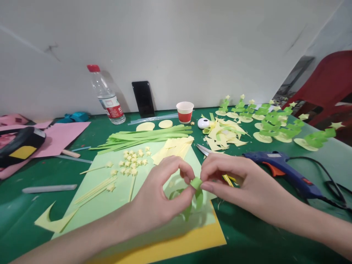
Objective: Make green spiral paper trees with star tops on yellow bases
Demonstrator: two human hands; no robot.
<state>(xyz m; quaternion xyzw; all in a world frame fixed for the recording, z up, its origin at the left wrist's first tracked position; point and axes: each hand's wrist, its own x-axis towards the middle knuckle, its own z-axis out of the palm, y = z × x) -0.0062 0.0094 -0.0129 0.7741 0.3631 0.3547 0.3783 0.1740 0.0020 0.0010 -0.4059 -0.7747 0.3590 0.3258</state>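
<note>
Between my two hands is a green paper strip (199, 198), folded at the top and hanging in loose curls below. My left hand (167, 187) pinches its left side between thumb and forefinger. From the right, my right hand (228, 176) pinches the same fold with thumb and fingertips. Both hands are just above a pale green paper sheet (96, 183). On that sheet lie small folded paper stars (132, 161), thin pale strips (95, 190) and a stack of pale yellow paper (173, 148). Green strips (145, 137) lie beyond.
To the right are a blue glue gun (286, 172), scissors (205, 149) and several green paper stands with stars (275, 124). Yellow scraps (227, 132), a paper cup (185, 112), a phone (143, 99) and a water bottle (108, 97) are at the back. Pink paper (64, 135) lies left.
</note>
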